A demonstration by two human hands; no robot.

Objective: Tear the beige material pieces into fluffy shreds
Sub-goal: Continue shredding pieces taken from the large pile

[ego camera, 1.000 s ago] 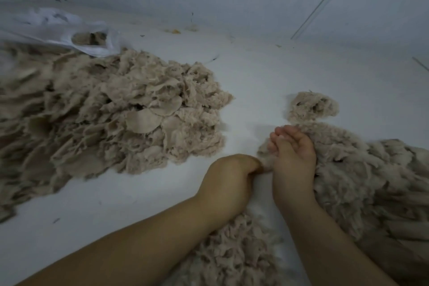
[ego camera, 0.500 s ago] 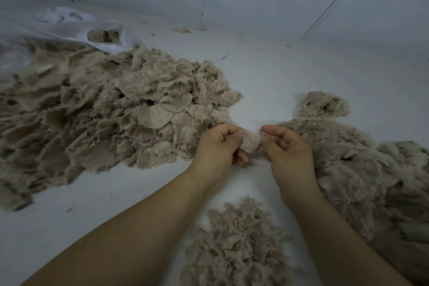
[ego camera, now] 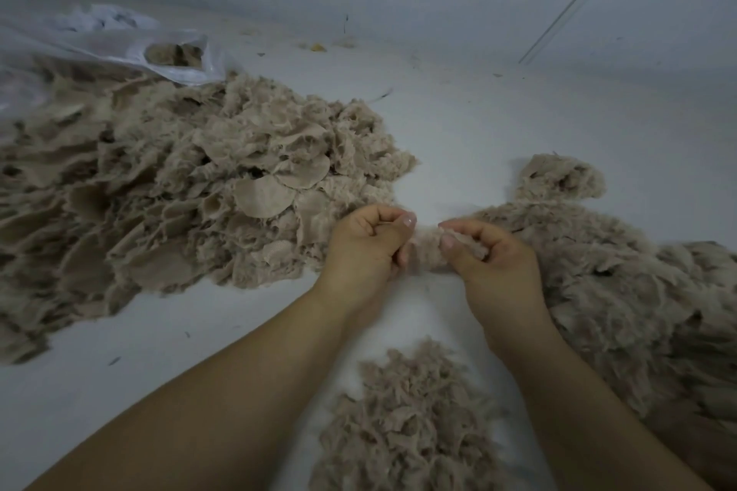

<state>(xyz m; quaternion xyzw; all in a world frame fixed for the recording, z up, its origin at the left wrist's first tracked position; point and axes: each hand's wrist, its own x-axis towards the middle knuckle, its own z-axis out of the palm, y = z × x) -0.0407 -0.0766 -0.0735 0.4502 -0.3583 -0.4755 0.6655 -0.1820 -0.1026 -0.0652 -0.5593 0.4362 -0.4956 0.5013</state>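
Centrally, the left hand (ego camera: 365,241) and right hand (ego camera: 484,251) pinch one small beige fibrous tuft (ego camera: 424,251); short grips and outward pulls should fluff it best.

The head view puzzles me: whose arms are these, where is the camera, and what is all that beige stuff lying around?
No machine here: a person wears a camera on the head, looking down at their own bare arms. The left hand and right hand each pinch one small beige fibrous piece between them, fingers curled, as if to pull it apart. On the white surface lie a big heap of flat beige material pieces on the left, a fluffier beige heap on the right, and a small pile of beige shreds near the arms. A clear plastic bag lies at the far left.
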